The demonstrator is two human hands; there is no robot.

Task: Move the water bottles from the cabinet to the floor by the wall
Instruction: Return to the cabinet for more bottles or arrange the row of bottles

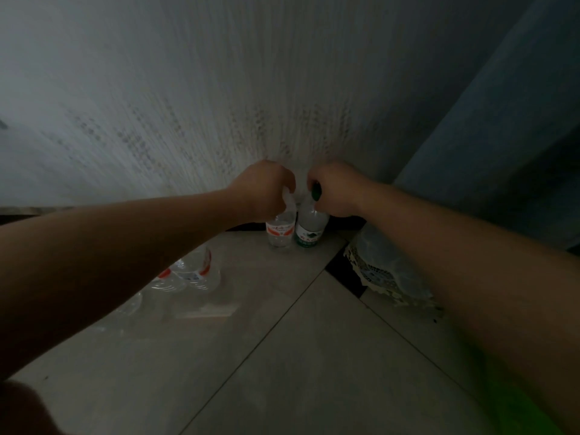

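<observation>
Two water bottles stand upright side by side on the tiled floor at the foot of the wall. The one with a red-and-white label (280, 230) has my left hand (263, 189) closed around its neck and cap. The one with a green label and green cap (309, 230) is gripped at the top by my right hand (337, 191). Both bottoms appear to touch the floor. Several more clear bottles with red labels (191, 271) sit on the floor to the left, partly hidden behind my left forearm.
A pale striped wall (219, 105) fills the upper view. A blue-grey curtain (502, 136) hangs at the right. Below it sits a patterned round object wrapped in clear plastic (383, 265). Grey floor tiles (298, 356) stretch toward me.
</observation>
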